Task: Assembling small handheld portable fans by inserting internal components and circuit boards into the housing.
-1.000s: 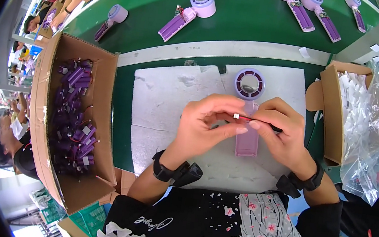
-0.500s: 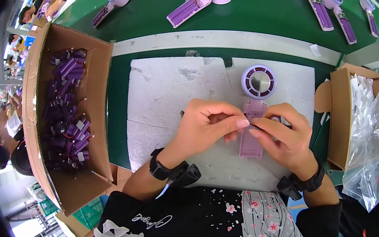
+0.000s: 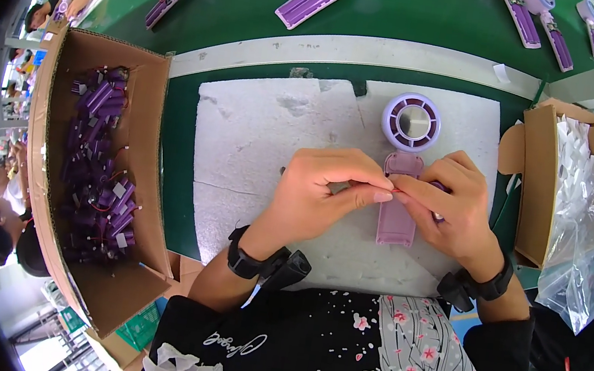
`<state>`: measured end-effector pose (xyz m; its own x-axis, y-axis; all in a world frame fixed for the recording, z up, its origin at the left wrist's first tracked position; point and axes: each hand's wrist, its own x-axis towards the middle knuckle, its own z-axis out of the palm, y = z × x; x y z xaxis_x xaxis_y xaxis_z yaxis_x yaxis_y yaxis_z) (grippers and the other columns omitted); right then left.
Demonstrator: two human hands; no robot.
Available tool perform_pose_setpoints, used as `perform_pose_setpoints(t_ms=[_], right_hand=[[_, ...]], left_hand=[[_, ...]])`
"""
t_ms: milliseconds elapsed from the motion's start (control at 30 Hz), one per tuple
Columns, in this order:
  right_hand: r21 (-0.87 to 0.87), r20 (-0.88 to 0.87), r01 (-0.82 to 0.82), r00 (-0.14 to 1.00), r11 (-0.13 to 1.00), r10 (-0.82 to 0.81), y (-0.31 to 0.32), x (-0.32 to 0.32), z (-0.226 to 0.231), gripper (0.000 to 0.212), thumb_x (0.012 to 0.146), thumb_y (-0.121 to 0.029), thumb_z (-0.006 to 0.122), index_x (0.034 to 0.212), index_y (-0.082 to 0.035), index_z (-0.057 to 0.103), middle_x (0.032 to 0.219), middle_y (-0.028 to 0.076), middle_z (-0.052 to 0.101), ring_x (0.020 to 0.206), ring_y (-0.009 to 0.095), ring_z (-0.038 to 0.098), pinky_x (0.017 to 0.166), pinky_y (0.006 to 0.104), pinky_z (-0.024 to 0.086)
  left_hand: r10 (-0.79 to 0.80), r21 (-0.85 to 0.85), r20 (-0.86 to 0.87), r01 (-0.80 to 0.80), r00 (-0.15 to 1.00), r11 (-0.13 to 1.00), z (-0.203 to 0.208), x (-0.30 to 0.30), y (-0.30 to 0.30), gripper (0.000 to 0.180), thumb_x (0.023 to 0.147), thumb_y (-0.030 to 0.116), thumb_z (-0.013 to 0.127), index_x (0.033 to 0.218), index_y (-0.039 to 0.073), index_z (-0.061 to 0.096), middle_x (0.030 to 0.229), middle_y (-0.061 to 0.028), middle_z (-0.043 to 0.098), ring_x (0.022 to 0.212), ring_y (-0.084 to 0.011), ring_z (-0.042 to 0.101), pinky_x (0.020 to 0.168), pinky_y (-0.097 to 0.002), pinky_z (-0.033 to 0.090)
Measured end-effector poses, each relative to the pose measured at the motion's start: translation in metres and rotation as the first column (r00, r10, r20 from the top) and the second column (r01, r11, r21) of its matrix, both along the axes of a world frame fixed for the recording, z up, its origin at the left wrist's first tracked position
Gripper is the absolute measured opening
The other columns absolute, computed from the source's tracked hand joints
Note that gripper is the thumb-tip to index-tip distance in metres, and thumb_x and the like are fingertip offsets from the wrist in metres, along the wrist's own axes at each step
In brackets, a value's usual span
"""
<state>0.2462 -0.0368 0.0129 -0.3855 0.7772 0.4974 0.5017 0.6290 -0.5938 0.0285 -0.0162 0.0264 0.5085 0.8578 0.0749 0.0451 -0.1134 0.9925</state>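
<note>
A handheld fan lies on the white foam board, its lilac round head (image 3: 411, 123) at the far end and its open pink handle shell (image 3: 396, 226) toward me. Over the handle my two hands meet fingertip to fingertip. My left hand (image 3: 334, 191) is closed, thumb and forefinger pinching a thin red wire (image 3: 397, 191). My right hand (image 3: 453, 207) pinches close to the same wire. Its curled fingers are also wrapped round a purple battery pack (image 3: 442, 186), mostly hidden by them.
To the left stands a cardboard box (image 3: 148, 111) of purple battery packs with wires. A smaller box (image 3: 536, 196) holding white pieces and clear plastic (image 3: 588, 249) are at right. Several partly assembled fans, one at the far middle (image 3: 314, 2), lie beyond the pale rail (image 3: 255, 52).
The red wire now shows between my fingertips. My right hand has turned slightly, exposing more purple of the battery pack. The view has shifted a little.
</note>
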Motion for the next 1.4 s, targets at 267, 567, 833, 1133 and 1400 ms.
perform_pose_setpoints(t_ms=[267,567,833,1133,1400], right_hand=[[-0.029,-0.023,0.045,0.999,0.999,-0.045,0.0,0.004,-0.006,0.028,0.07,-0.008,0.079,0.097,-0.01,0.075,0.066,0.004,0.051,0.052,0.017,0.049,0.046,0.0297,0.037],[-0.086,0.02,0.036,0.999,0.996,-0.035,-0.001,-0.004,-0.01,0.021,0.068,-0.006,0.081,0.088,-0.007,0.073,0.07,0.005,0.055,0.058,0.02,0.054,0.05,0.0302,0.042],[-0.132,0.021,0.084,0.996,0.988,-0.082,-0.003,-0.007,-0.01,0.018,0.067,-0.01,0.08,0.082,-0.011,0.071,0.073,0.003,0.055,0.063,0.021,0.057,0.054,0.034,0.047],[-0.231,-0.001,0.064,0.998,0.971,-0.067,-0.004,-0.007,-0.001,0.018,0.065,-0.009,0.08,0.081,-0.012,0.072,0.073,0.003,0.055,0.066,0.022,0.058,0.057,0.0352,0.047],[-0.151,0.098,0.01,0.995,0.988,0.005,-0.003,-0.004,0.002,0.022,0.063,-0.005,0.081,0.084,-0.007,0.072,0.074,0.006,0.052,0.065,0.022,0.056,0.056,0.0324,0.045]], left_hand=[[0.124,0.268,-0.335,-0.031,0.934,0.963,0.004,-0.001,0.013,0.026,0.07,-0.007,0.077,0.092,0.003,0.067,0.092,-0.0082,0.068,0.076,-0.015,0.062,0.065,-0.0262,0.048],[0.001,0.099,-0.362,0.037,0.932,0.994,-0.002,-0.004,0.008,0.024,0.072,-0.006,0.074,0.093,0.002,0.064,0.086,-0.0063,0.067,0.072,-0.0145,0.063,0.064,-0.0267,0.049],[-0.031,-0.024,-0.353,0.025,0.935,0.999,0.003,-0.002,0.008,0.02,0.074,-0.005,0.073,0.091,0.001,0.064,0.084,-0.0055,0.067,0.073,-0.0134,0.063,0.066,-0.0258,0.05],[-0.024,0.001,-0.345,0.026,0.938,1.0,0.004,-0.002,0.007,0.02,0.073,-0.007,0.072,0.091,0.002,0.066,0.084,-0.0052,0.067,0.073,-0.0153,0.063,0.068,-0.0264,0.05],[0.01,0.262,-0.263,0.062,0.965,0.963,-0.011,-0.003,0.007,0.025,0.068,-0.011,0.066,0.089,0.002,0.069,0.086,-0.0065,0.066,0.078,-0.0198,0.064,0.069,-0.0286,0.051]])
